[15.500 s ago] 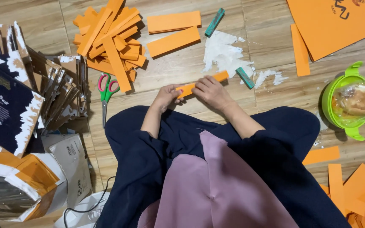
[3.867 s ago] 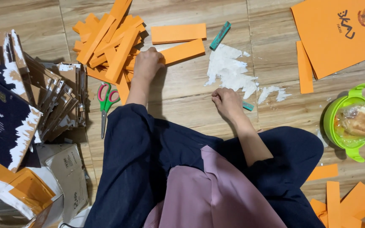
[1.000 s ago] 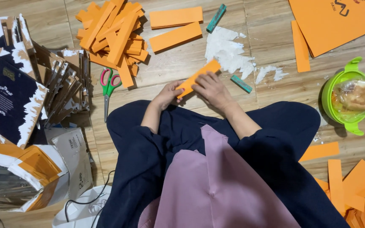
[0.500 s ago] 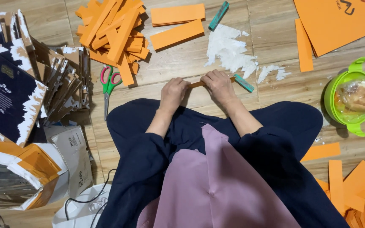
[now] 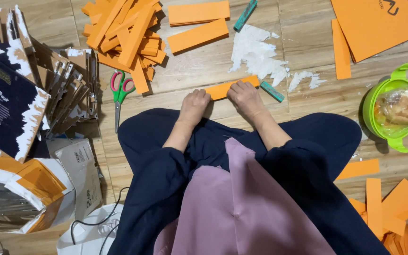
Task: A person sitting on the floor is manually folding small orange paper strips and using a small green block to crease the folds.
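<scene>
Both my hands press an orange paper strip point(image 5: 232, 87) flat on the wooden floor just beyond my knees. My left hand point(image 5: 194, 104) is curled over the strip's left end. Over the right half lies my right hand point(image 5: 245, 97), fingers down on it. A teal stick point(image 5: 272, 91) lies by my right hand. A heap of orange strips point(image 5: 126, 33) lies at the far left, with two longer strips point(image 5: 198, 23) beside it.
Red-and-green scissors point(image 5: 119, 92) lie left of my hands. White torn paper scraps point(image 5: 256, 54) sit beyond the strip. Large orange sheets point(image 5: 378, 23) are far right, a green lidded bowl point(image 5: 393, 111) at right, torn boxes point(image 5: 20, 94) at left, more strips point(image 5: 383, 203) bottom right.
My hands have lowered the orange strip from a tilted hold onto the floor and now press it flat. Earlier my left hand reached to the strip heap.
</scene>
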